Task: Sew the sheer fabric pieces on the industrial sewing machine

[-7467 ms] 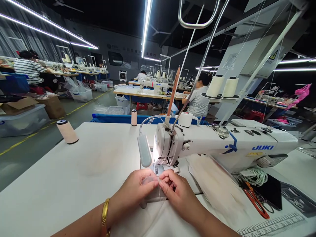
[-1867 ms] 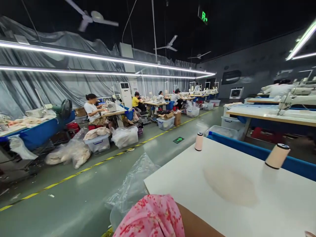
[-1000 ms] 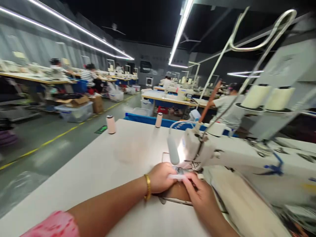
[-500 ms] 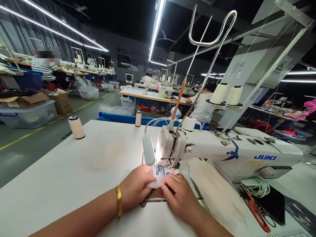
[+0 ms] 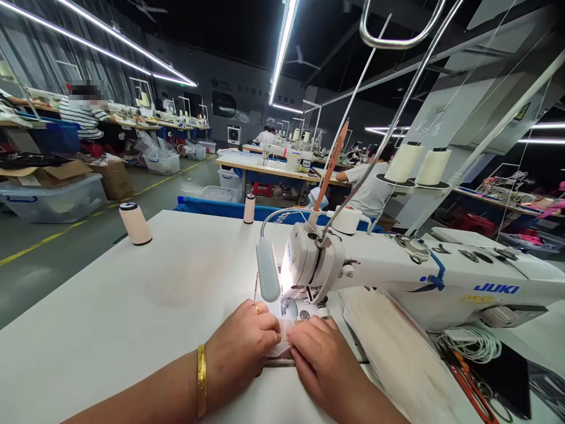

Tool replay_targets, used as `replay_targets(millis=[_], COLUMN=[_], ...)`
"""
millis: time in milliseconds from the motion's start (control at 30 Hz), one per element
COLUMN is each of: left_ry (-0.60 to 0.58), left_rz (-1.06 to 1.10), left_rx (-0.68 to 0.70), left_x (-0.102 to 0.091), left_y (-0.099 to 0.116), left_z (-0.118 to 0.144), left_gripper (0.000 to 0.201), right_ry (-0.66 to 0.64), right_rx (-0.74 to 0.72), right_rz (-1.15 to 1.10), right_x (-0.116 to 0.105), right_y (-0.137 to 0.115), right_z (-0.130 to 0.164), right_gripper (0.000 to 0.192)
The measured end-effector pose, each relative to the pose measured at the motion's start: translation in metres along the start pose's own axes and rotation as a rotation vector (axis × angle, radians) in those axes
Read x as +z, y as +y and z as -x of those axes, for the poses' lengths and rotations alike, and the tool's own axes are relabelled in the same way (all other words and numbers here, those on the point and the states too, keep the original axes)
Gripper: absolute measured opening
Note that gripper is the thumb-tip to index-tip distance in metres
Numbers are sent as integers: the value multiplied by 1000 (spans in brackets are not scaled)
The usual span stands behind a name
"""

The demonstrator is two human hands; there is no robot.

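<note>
A small piece of sheer white fabric [image 5: 282, 347] lies at the needle area of a white sewing machine [image 5: 379, 265]. My left hand [image 5: 245, 338], with a gold bracelet and a ring, pinches the fabric's left side. On its right side, the fingers of my right hand [image 5: 324, 359] are closed on the same fabric, fingertips close to the left hand's. Just beyond the hands are the presser foot and needle [image 5: 286, 306], partly hidden. A small lamp [image 5: 268, 274] on a bent neck lights this spot from above.
Two pale pink thread spools [image 5: 135, 224] stand on the white table [image 5: 185, 277]. Right of my hands lies a folded beige cloth [image 5: 392, 347], then orange-handled scissors [image 5: 472, 386], a coiled white cable [image 5: 472, 343] and a dark tablet [image 5: 507, 377]. Co-workers sit at machines farther back.
My left hand has turned more palm-down and its fingers have bent, drawing slightly toward me with the fabric. The right hand has shifted a little. The camera view has moved slightly.
</note>
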State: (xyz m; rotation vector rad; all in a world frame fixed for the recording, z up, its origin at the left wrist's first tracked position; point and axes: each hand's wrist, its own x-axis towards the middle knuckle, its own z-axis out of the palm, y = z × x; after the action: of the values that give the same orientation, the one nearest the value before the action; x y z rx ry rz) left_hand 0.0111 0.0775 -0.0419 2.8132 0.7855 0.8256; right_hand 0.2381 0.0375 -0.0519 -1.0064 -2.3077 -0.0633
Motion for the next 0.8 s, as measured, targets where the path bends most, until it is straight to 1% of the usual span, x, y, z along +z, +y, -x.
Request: replay_targets(millis=[100, 200, 367, 567, 700, 800], left_ry=[24, 44, 38, 26, 73, 108], left_rz=[-32, -35, 22, -3, -7, -13], left_rx=[13, 28, 110, 108, 117, 137], left_x=[-2, -1, 5, 6, 4, 3], left_y=[-2, -3, -6, -8, -7, -8], left_z=[-3, -5, -1, -1, -4, -7], left_gripper=[21, 19, 26, 29, 24, 22], right_ry=[-14, -25, 6, 33, 40, 26], right_rx=[14, 17, 12, 13, 20, 46], right_rz=[-1, -17, -37, -40, -47, -41], right_x=[1, 1, 1, 2, 4, 4], right_y=[1, 2, 3, 3, 3, 3], right_z=[0, -1, -1, 0, 0, -1], right_gripper=[24, 25, 27, 31, 31, 37])
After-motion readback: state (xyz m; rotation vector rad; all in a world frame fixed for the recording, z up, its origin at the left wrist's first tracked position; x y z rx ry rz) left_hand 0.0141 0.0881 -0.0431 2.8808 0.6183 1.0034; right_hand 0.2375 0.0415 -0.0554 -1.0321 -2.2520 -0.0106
